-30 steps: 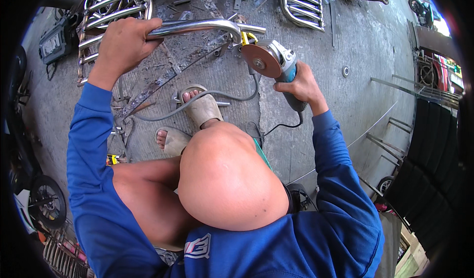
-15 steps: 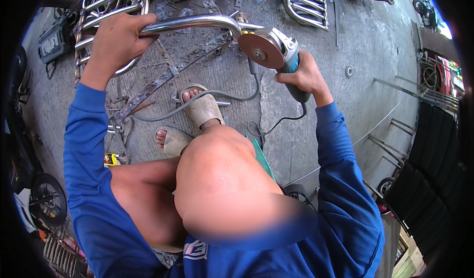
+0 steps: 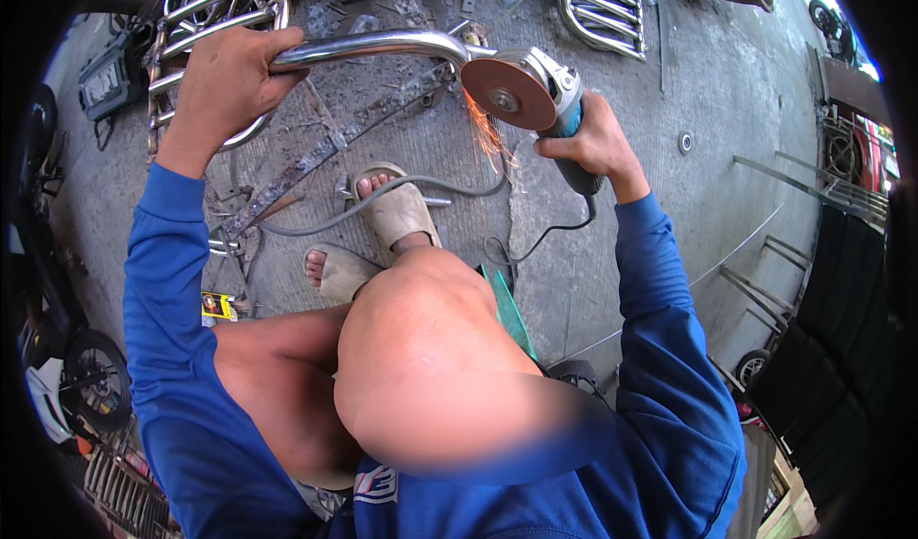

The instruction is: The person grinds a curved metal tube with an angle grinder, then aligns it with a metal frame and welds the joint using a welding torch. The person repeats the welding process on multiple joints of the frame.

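the left hand (image 3: 229,75) has its grip closed around one end of the pipe (image 3: 382,44), a bent, shiny tube held above the floor (image 3: 612,281). the right hand (image 3: 595,142) has its grip wrapped around the body of the grinder (image 3: 568,123). the disc (image 3: 507,94) is at the pipe's curved far end, and orange sparks (image 3: 486,135) spray downward from its left edge; the exact point of contact is hidden. the cord (image 3: 537,236) trails from the grinder. a rusty bar (image 3: 304,164) lies slanting on the floor beyond the sandals (image 3: 402,219). one tube frame (image 3: 601,11) lies farther off, and another (image 3: 215,24) is behind the left hand.
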Motion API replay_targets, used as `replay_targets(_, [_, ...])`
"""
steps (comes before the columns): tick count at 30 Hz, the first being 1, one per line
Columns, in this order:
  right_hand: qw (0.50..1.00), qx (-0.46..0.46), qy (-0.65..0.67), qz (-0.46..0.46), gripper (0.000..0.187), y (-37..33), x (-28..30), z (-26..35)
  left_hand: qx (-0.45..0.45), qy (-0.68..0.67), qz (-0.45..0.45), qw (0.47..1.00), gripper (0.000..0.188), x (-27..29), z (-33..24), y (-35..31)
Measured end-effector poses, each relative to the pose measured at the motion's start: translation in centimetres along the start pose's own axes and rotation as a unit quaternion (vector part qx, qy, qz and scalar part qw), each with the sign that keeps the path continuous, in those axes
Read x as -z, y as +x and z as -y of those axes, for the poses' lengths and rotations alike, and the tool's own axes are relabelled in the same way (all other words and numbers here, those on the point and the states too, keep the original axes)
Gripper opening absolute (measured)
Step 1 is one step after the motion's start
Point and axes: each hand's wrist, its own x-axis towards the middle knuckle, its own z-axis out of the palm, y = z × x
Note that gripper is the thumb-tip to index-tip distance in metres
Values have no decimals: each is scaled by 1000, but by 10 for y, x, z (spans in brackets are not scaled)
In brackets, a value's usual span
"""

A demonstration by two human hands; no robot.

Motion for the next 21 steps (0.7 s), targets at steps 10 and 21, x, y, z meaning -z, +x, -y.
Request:
replay_targets(10, [1000, 17, 20, -3, 63, 7, -1, 0, -2, -5, -6, 1000, 20, 1, -1, 4])
replay_targets(21, [997, 41, 63, 2, 64, 19, 2, -1, 22, -6, 17, 1000, 22, 2, -2, 6])
